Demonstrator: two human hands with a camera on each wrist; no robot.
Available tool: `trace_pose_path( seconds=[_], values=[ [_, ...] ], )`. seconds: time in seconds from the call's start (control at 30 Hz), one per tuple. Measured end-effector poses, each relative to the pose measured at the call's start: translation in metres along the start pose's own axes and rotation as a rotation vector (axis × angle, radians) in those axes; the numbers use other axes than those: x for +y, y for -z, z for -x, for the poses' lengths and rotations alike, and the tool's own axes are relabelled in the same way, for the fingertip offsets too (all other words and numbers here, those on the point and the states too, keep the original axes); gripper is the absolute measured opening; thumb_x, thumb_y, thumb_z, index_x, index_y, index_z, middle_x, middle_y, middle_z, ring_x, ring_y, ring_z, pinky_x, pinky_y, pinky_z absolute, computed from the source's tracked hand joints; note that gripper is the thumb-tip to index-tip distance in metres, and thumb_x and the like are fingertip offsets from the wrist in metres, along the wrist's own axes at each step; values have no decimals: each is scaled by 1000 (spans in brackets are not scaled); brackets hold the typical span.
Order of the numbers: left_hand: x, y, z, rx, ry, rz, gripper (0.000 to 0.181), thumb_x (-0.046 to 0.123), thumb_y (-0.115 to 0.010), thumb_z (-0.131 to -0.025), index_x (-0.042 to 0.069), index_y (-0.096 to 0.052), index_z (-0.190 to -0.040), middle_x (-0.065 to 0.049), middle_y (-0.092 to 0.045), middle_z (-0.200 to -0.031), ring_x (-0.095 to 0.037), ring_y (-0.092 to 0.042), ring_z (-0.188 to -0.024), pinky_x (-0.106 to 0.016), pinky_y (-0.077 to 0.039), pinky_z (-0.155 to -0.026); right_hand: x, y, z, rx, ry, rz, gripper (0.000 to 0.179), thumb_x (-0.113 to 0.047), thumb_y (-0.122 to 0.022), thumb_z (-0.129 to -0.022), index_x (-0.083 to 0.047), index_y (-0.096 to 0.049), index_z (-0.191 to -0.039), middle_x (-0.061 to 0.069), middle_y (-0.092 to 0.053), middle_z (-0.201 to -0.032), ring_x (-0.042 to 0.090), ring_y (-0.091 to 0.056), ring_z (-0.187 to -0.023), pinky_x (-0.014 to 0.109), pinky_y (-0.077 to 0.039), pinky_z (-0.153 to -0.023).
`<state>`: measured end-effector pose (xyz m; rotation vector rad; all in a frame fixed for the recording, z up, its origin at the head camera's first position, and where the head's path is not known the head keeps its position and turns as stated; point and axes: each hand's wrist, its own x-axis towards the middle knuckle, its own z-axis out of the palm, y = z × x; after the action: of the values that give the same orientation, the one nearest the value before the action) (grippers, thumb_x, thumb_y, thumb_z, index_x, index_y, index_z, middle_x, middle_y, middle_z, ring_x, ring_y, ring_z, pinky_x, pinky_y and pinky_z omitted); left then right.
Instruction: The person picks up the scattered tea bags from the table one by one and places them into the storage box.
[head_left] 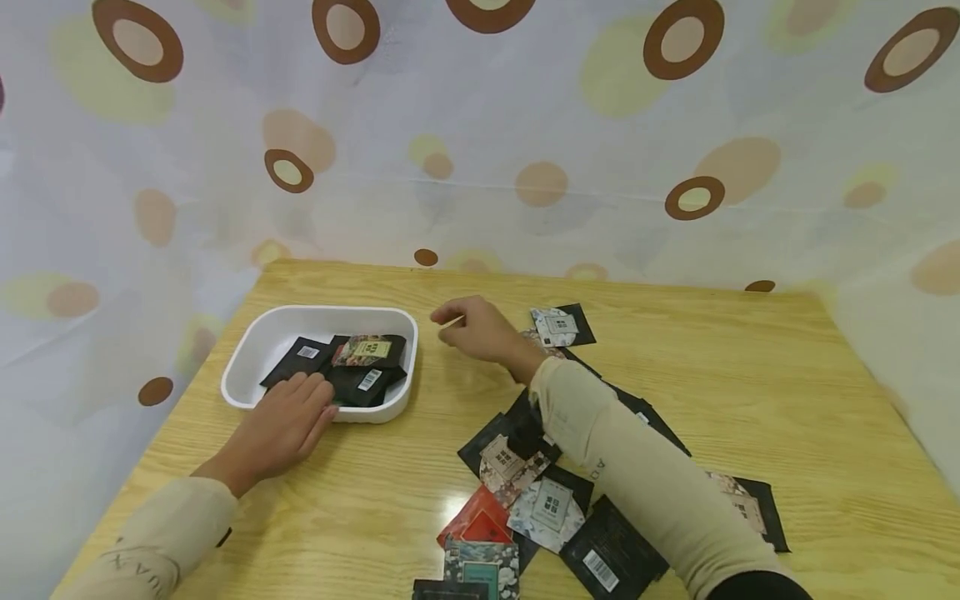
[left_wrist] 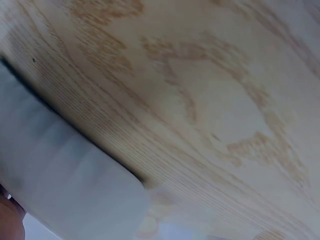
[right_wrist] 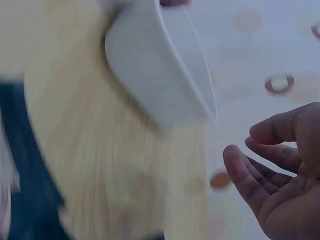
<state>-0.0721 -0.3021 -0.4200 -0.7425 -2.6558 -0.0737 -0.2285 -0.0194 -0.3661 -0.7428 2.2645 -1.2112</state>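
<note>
My left hand [head_left: 288,421] reaches over the near rim of a white plastic tub [head_left: 258,329]. Its fingertips are hidden behind the rim, close to black sachets, so I cannot tell what they hold. Inside the tub lie several flat sachets, one with a floral front and yellow label [head_left: 369,350], another with a barcode [head_left: 369,381]. Just right of the tub, my right hand [head_left: 480,329] hovers with loosely bent fingers and nothing in them; the right wrist view shows the gap between thumb and fingers. Below its forearm spread more sachets, among them a red one [head_left: 477,518].
A blue-white floral sachet [head_left: 557,325] lies at the back, beyond the right wrist. Others lie at the front, including a black one with a barcode [head_left: 611,550], and one right of the forearm [head_left: 765,512]. Patterned cloth [head_left: 480,108] hangs behind the wooden table [head_left: 750,367].
</note>
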Motion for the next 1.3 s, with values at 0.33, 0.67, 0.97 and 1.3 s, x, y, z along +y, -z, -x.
trace_pose_path(
  seconds=[0.33, 0.67, 0.97, 1.3],
  values=[
    [4, 5, 10, -32, 34, 6, 24, 27, -40, -107, 13, -44, -89, 2, -40, -83, -12, -33, -74, -28, -31, -66, 63, 77, 59, -13, -48, 301, 32, -14, -55, -100, 5, -62, -125, 23, -66, -121, 37, -64, -111, 49, -53, -94],
    [2, 6, 10, -19, 22, 6, 31, 32, -32, -109, 12, -44, -89, 1, -40, -83, -13, -33, -74, -28, -31, -66, 83, 44, 111, -63, -7, 365, 28, -13, -66, -94, 2, -65, -119, 14, -70, -107, 23, -68, -94, 38, -56, -82],
    [2, 2, 13, -11, 22, 23, 32, 33, -30, -109, 12, -44, -89, 2, -40, -83, -12, -33, -74, -27, -30, -65, 78, 10, 104, -3, -170, 637, 80, -51, -81, -78, -7, -54, -138, 19, -53, -130, 36, -56, -116, 51, -54, -81],
    [3, 4, 12, -26, 31, 11, 27, 30, -36, -108, 13, -44, -88, 2, -39, -82, -11, -32, -74, -27, -30, -66, 76, 13, 101, -15, -211, 584, 61, -38, -83, -80, -7, -58, -128, 11, -66, -122, 28, -67, -102, 45, -54, -82]
  ],
)
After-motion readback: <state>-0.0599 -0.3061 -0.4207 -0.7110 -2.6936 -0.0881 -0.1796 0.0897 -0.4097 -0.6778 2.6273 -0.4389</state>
